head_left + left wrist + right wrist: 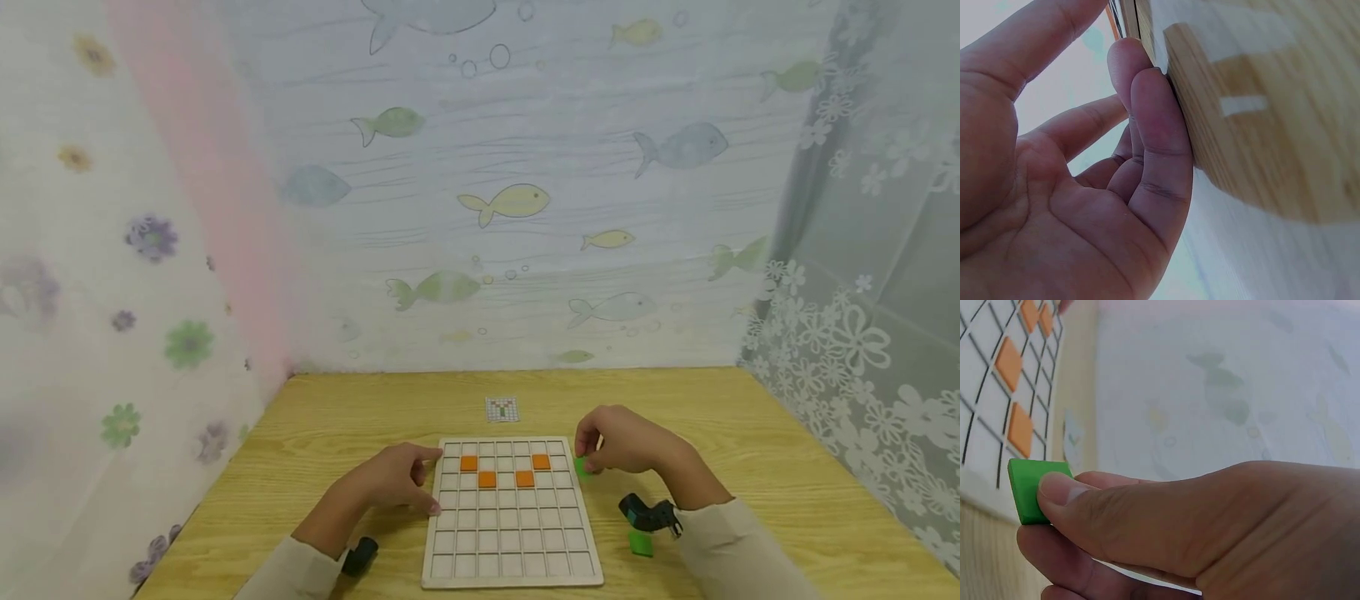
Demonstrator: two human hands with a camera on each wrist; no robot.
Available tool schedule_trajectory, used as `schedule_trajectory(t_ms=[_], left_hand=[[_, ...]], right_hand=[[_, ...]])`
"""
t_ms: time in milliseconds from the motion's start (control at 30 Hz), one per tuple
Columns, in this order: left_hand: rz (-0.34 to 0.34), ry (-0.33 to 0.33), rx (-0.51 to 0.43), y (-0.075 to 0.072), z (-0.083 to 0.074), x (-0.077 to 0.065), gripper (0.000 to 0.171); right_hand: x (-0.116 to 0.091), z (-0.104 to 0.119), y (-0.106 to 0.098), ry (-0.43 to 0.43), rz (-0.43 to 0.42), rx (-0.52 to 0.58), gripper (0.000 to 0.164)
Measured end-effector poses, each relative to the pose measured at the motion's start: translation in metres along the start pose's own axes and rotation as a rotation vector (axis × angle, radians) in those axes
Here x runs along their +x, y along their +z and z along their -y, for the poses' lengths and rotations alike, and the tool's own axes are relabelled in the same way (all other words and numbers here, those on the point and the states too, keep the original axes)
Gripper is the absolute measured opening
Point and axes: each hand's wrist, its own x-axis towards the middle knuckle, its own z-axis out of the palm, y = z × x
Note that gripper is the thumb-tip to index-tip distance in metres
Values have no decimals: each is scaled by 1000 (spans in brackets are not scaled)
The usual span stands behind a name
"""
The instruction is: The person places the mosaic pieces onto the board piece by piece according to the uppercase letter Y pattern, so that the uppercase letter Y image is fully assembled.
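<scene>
The green tile (1021, 497) is sitting in the right hand (626, 442), just beside the right edge of the board (510, 565) towards its far end, and from my end I am seeing the thumb and fingers pinching it firmly. The left hand (393, 477) is lying at the board's left edge, its index finger and thumb spreading well apart and holding nothing; the index fingertip is reaching that edge, though I am not managing to tell touching from just beside. On the board, four orange tiles (487, 480) are lying in squares, making a V that is narrowing towards the near side. No green piece is occupying a square yet, so I am judging the orange part to be done and the green part to be waiting. A second green tile (641, 544) is lying on the table (360, 400) at the near right, beside the right wrist. Beyond the board, a small card (502, 409) is showing a Y-like pattern whose arms the orange pieces seem to be matching; its marks are looking too small for me to count what is left.
</scene>
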Motion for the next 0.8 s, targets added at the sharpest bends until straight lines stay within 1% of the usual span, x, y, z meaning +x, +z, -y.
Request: schedule_trajectory(t_ms=[167,400,533,667,800], left_hand=[[3,-1,-5,0,0,0,88],[-13,-10,9,-2,0,-2,88],[-10,-11,-5,-2,1,-4,88],[-8,-1,-15,-2,2,-2,89],[-8,-6,-22,0,3,0,89]], right_hand=[[8,3,5,-28,-37,45,5],[22,9,24,-66,-113,73,6],[28,14,33,-70,-147,108,6],[31,17,42,-54,-190,129,6],[36,20,53,-50,-198,158,5]])
